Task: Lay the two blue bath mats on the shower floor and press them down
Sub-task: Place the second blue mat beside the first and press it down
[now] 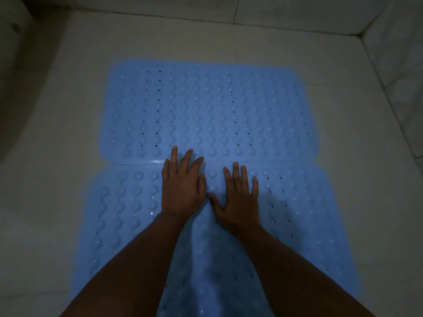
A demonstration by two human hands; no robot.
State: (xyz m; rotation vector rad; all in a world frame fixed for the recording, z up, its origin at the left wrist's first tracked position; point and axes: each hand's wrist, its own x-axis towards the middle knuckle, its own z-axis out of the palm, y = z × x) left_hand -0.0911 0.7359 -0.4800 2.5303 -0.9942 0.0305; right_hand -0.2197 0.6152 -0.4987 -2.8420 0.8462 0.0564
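**Both palms flat at the seam of two blue mats**

Where the two blue bath mats meet on the shower floor, both hands lie flat with fingers spread, gripping nothing. The far mat lies crosswise, its long near edge running left to right; the near mat lies just this side of that edge and reaches down toward the camera. The two edges touch or nearly touch along the seam; whether one overlaps the other cannot be told in the dim light.

The left hand rests palm-down on the near mat, close to the seam, and its longer fingertips cross the seam onto the far mat. The right hand lies just beside it, palm-down on the near mat, its fingertips stopping at about the seam. The thumbs nearly meet between the hands. Both bare forearms run back from the seam toward the bottom of the view, over the near mat.

Both mats show rows of rounded bumps and small drain holes. Pale tiled floor surrounds them, and beyond the far mat a tiled wall rises, meeting another wall in the right corner.
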